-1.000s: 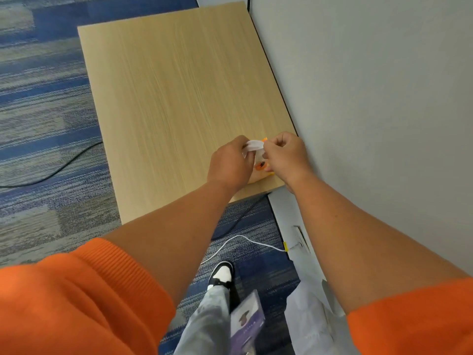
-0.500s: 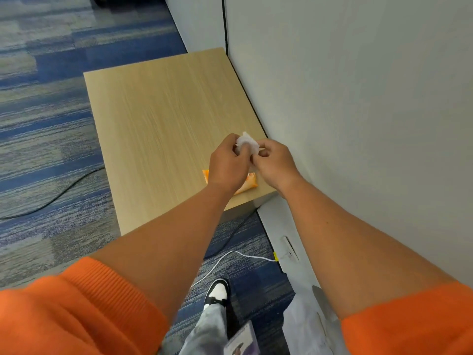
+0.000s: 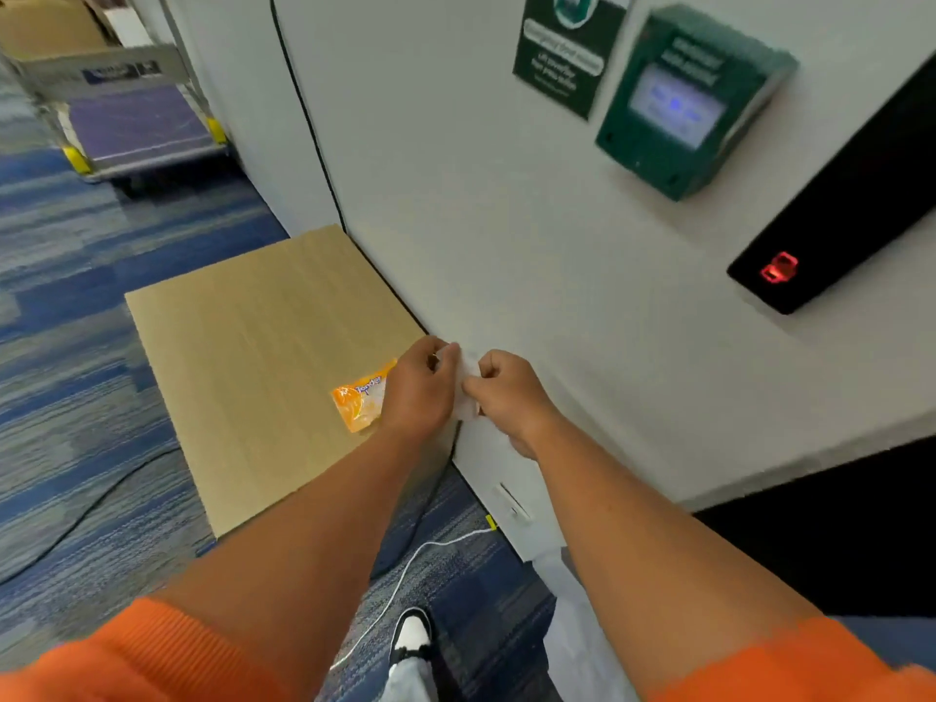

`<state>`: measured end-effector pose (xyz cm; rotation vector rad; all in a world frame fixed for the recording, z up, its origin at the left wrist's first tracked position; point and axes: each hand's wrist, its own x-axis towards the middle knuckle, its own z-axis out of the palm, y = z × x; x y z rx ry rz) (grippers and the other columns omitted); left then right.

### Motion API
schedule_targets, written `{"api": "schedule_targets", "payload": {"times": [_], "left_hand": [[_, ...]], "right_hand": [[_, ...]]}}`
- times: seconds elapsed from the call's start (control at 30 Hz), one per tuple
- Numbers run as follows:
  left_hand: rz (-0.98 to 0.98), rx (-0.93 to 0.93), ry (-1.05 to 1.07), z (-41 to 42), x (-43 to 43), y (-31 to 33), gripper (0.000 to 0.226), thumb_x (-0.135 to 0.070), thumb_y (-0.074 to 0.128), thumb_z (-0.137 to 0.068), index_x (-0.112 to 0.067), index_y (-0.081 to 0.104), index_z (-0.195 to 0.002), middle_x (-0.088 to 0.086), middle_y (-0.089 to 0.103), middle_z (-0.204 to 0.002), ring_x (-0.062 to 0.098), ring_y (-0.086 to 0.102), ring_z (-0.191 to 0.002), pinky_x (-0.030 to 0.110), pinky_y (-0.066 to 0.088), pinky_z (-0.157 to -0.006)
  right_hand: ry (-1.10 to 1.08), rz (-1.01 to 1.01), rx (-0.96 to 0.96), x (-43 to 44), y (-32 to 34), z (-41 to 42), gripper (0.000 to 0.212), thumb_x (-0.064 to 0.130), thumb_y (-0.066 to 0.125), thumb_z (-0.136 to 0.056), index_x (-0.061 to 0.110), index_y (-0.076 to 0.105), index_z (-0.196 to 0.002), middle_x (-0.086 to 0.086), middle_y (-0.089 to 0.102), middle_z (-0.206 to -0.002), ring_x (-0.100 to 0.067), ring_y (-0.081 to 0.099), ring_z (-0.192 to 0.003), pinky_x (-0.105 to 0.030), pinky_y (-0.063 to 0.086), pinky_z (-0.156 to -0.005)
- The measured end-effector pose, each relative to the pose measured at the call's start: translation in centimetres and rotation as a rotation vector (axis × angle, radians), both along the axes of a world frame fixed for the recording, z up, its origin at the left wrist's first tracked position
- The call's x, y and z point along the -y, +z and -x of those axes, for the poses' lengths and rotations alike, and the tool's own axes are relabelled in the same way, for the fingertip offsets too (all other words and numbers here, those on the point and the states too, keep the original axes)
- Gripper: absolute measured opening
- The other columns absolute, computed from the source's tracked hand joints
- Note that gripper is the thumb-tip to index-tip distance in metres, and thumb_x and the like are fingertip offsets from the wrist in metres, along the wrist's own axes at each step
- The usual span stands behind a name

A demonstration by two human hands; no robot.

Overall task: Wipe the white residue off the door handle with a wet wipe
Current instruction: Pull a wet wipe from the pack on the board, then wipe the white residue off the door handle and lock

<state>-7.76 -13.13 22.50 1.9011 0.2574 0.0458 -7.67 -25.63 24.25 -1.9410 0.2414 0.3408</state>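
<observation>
A white wet wipe [image 3: 465, 385] is pinched between my left hand [image 3: 418, 385] and my right hand [image 3: 506, 395], above the near right corner of a low wooden table [image 3: 243, 367]. An orange wipe packet [image 3: 360, 401] lies on that table just left of my left hand. The door handle is not in view. A dark door edge [image 3: 830, 529] shows at the lower right.
A white wall [image 3: 481, 220] runs along the right, carrying a green sign [image 3: 564, 48], a green call-point box [image 3: 684, 103] and a black card reader [image 3: 830, 230] with a red light. A flat trolley [image 3: 131, 124] stands far left. Cables [image 3: 405, 564] cross the blue carpet.
My view has swung up and right, bringing the wall devices and trolley into sight. Both hands lifted the wipe off the packet, which now lies uncovered on the table.
</observation>
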Motion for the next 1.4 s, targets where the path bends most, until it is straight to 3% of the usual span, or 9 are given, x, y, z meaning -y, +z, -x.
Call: {"api": "schedule_targets", "payload": {"times": [0.13,0.2,0.3,0.47,0.63,0.87,1.03,1.23,1.4], "left_hand": [[-0.033,0.066,-0.084,5.2,4.9,4.3,0.021,-0.028,0.052,-0.101,-0.023,0.061,-0.083,-0.009,0.059,-0.072,-0.002,0.051,-0.061,0.015,0.037,-0.053],[-0.051,0.094,-0.144,8.2,7.5,6.2,0.018,-0.026,0.051,-0.102,-0.019,0.063,-0.090,-0.009,0.060,-0.076,0.003,0.053,-0.068,0.019,0.039,-0.057],[-0.089,0.147,-0.243,12.9,11.3,8.4,0.018,-0.025,0.049,-0.103,-0.018,0.063,-0.094,-0.005,0.062,-0.082,0.009,0.056,-0.073,0.023,0.039,-0.061],[-0.110,0.227,-0.369,20.4,18.1,10.8,0.009,-0.027,0.056,-0.099,-0.025,0.064,-0.096,-0.006,0.065,-0.081,0.017,0.063,-0.075,0.030,0.047,-0.066],[-0.019,0.232,-0.498,26.9,26.2,13.9,0.008,-0.028,0.056,-0.101,-0.023,0.063,-0.102,-0.003,0.068,-0.092,0.014,0.065,-0.084,0.021,0.046,-0.069],[0.268,-0.025,-0.715,32.7,36.9,19.4,0.024,-0.034,0.052,-0.103,-0.018,0.069,-0.097,0.001,0.075,-0.089,0.015,0.073,-0.081,0.025,0.053,-0.061],[0.385,-0.241,-0.967,33.4,41.9,20.8,0.025,-0.033,0.062,-0.099,-0.015,0.070,-0.114,0.011,0.077,-0.105,0.027,0.075,-0.097,0.043,0.062,-0.085],[0.424,-0.084,-0.975,32.7,45.5,21.7,0.011,-0.019,0.060,-0.100,-0.014,0.069,-0.098,0.008,0.077,-0.092,0.027,0.074,-0.089,0.040,0.062,-0.076],[0.501,-0.141,-1.070,30.0,46.2,22.9,0.029,-0.038,0.057,-0.103,-0.016,0.070,-0.089,0.006,0.073,-0.081,0.021,0.071,-0.076,0.038,0.059,-0.072]], "right_hand": [[-0.100,-0.085,0.060,4.8,3.8,6.2,0.013,0.008,0.061,-0.081,0.017,0.053,-0.085,-0.006,0.059,-0.083,-0.024,0.055,-0.073,-0.043,0.053,-0.064],[-0.138,-0.147,0.063,7.5,5.4,9.5,0.027,0.009,0.065,-0.083,0.020,0.058,-0.106,-0.009,0.065,-0.103,-0.028,0.067,-0.088,-0.048,0.060,-0.075],[-0.173,-0.209,0.075,12.0,7.6,14.7,0.046,0.004,0.069,-0.082,0.025,0.059,-0.122,-0.013,0.066,-0.111,-0.029,0.070,-0.097,-0.047,0.063,-0.077],[-0.197,-0.204,0.054,19.8,10.3,23.8,0.028,0.004,0.072,-0.082,0.013,0.070,-0.108,-0.013,0.074,-0.105,-0.028,0.073,-0.097,-0.049,0.061,-0.083],[-0.336,-0.283,0.097,27.3,13.5,32.2,0.026,0.007,0.075,-0.086,0.006,0.065,-0.110,-0.015,0.071,-0.108,-0.029,0.073,-0.096,-0.044,0.063,-0.079],[-0.613,-0.551,0.227,36.7,17.7,40.6,0.011,0.006,0.066,-0.092,0.006,0.061,-0.102,-0.018,0.071,-0.102,-0.030,0.071,-0.094,-0.048,0.059,-0.087],[-0.779,-0.624,0.316,40.2,19.3,43.6,0.021,0.006,0.058,-0.097,0.003,0.059,-0.118,-0.018,0.070,-0.109,-0.027,0.070,-0.090,-0.040,0.058,-0.073],[-0.894,-0.521,0.338,41.7,21.1,44.2,0.019,0.017,0.060,-0.098,0.011,0.068,-0.115,-0.013,0.074,-0.107,-0.030,0.072,-0.098,-0.051,0.056,-0.091],[-0.899,-0.435,0.247,42.1,21.2,41.1,0.022,0.022,0.068,-0.093,0.014,0.071,-0.113,-0.011,0.076,-0.106,-0.031,0.072,-0.103,-0.055,0.054,-0.096]]}}
